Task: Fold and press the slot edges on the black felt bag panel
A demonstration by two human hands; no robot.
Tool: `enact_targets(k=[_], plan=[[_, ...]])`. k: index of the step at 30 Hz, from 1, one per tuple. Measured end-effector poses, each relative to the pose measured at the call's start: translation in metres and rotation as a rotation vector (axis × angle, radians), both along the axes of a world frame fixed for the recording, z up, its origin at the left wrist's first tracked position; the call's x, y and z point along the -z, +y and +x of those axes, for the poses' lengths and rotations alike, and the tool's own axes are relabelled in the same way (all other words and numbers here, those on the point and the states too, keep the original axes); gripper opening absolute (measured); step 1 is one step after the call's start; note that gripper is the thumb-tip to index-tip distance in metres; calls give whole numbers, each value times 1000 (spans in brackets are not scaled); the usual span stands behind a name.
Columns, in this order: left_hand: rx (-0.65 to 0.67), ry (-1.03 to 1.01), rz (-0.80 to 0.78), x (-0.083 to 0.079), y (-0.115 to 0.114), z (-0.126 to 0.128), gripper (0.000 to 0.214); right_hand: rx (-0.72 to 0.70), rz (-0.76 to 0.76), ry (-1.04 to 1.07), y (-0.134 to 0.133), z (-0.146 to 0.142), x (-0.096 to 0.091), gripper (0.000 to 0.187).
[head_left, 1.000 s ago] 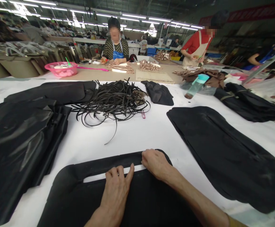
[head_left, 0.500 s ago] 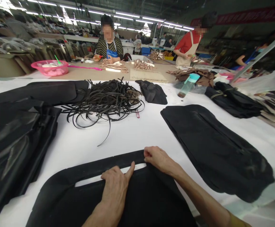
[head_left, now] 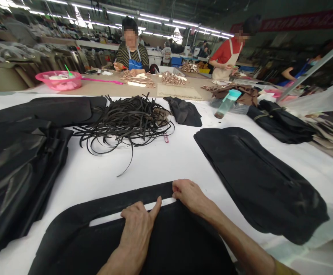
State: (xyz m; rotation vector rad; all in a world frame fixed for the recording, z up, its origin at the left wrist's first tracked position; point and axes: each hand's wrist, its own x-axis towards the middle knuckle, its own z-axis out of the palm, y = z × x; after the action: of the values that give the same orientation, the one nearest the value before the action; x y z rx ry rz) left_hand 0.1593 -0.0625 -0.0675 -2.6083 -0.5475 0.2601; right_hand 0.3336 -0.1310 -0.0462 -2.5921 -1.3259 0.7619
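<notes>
Black fabric panel [head_left: 180,244] lies flat under both hands on the white table [head_left: 160,160]. The right hand [head_left: 190,196] is closed, its fingers curled on the right end of the narrow strip [head_left: 120,200] above the panel's slot [head_left: 109,218]. Just beside it, the left hand [head_left: 139,225] rests on the panel with its index finger stretched toward the right hand and the other fingers bent at the slot's lower edge; whether they grasp that edge I cannot tell. Beyond the hands sits a tangle of black straps [head_left: 126,118]. Right of the right hand lies a large black piece [head_left: 255,179]; left of the left hand, a stack of shiny black sheets [head_left: 14,160].
</notes>
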Motion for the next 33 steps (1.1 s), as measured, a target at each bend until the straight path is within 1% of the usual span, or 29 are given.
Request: enact_targets(k=[4, 7, 9, 11, 13, 17, 19, 22, 25, 27, 29, 33], plan=[[20, -42, -123, -4, 3, -1, 69, 21, -44, -9, 1, 7, -2, 6], [86, -97, -240, -7, 2, 5, 53, 24, -70, -1, 4, 12, 1, 6], [146, -153, -303, -6, 0, 11, 47, 15, -80, 10, 5, 13, 3, 7], [205, -189, -383, -2, -1, 18, 49, 8, -80, 12, 5, 14, 4, 7], [233, -197, -474, 2, 1, 24, 52, 6, -72, 9, 3, 13, 4, 7], [187, -171, -616, 6, 11, 26, 61, 1, -54, 23, 0, 14, 4, 7], [195, -172, -627, 8, 14, 21, 63, 2, -46, 33, -1, 15, 5, 7], [222, -192, -543, 14, 13, 11, 60, 10, -42, 42, -1, 16, 7, 6], [194, -217, -490, 17, 11, 6, 58, 11, -32, 52, -2, 17, 9, 6], [168, -218, -488, 15, 9, 8, 53, 9, -24, 56, -2, 17, 10, 6], [173, -211, -499, 10, 6, 14, 48, 13, -18, 54, -2, 17, 11, 6], [202, -211, -539, 2, -1, 29, 56, 18, -3, 53, -3, 18, 12, 5]])
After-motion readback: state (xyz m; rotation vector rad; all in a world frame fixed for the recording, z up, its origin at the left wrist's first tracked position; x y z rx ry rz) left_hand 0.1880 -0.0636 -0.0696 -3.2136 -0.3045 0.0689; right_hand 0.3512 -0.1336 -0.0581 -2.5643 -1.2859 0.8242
